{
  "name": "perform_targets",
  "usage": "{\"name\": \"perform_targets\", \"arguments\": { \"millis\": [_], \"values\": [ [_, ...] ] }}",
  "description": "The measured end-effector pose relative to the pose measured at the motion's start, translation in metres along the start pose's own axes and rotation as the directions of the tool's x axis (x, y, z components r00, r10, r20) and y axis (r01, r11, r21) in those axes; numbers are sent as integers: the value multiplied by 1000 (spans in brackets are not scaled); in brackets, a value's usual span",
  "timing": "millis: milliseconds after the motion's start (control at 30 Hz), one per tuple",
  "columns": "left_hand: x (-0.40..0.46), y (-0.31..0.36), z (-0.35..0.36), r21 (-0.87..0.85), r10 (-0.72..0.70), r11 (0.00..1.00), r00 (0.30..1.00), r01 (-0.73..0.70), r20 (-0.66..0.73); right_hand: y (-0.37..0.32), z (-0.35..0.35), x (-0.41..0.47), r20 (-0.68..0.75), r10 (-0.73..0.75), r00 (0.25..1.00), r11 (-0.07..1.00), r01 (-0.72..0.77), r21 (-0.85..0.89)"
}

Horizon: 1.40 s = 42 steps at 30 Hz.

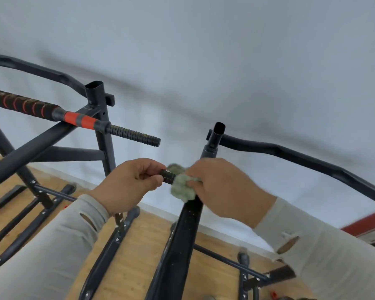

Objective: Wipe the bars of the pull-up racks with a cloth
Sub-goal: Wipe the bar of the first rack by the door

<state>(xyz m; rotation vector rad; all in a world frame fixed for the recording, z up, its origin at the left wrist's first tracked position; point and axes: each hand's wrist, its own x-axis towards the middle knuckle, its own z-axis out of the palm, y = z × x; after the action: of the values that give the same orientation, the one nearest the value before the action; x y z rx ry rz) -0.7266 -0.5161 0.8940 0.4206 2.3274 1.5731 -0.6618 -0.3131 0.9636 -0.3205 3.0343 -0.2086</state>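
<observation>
At centre, between the racks:
Left hand (132,185): you pinch the ribbed bar end (168,176), fingers curled round it.
Right hand (223,187): you grip the green cloth (181,187), bunched against that bar end.
Left rack (100,118): untouched, just beside.

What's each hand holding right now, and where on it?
Left hand grips the free end of a ribbed black bar grip. Right hand holds a bunched green cloth, pressed around the same grip further in.
</observation>
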Motion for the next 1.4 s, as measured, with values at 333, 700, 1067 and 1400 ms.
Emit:
{"name": "perform_targets", "arguments": {
  "millis": [333,700,1067,1400],
  "values": [
    [-2,2,2,-15,-6,1000,1000,6,-26,-10,5,2,-66,101,993,994,-99,39],
    [3,0,-4,-5,-2,1000,1000,2,28,1,9,-21,-64,-87,994,989,78,-125],
    [5,-2,-1,-58,-8,998,999,10,42,1,20,-40,-283,59,957,992,-88,-94],
    [5,-5,-1,-52,11,999,999,-9,37,4,40,-80,-217,-194,957,911,94,-402]
  ]
}}
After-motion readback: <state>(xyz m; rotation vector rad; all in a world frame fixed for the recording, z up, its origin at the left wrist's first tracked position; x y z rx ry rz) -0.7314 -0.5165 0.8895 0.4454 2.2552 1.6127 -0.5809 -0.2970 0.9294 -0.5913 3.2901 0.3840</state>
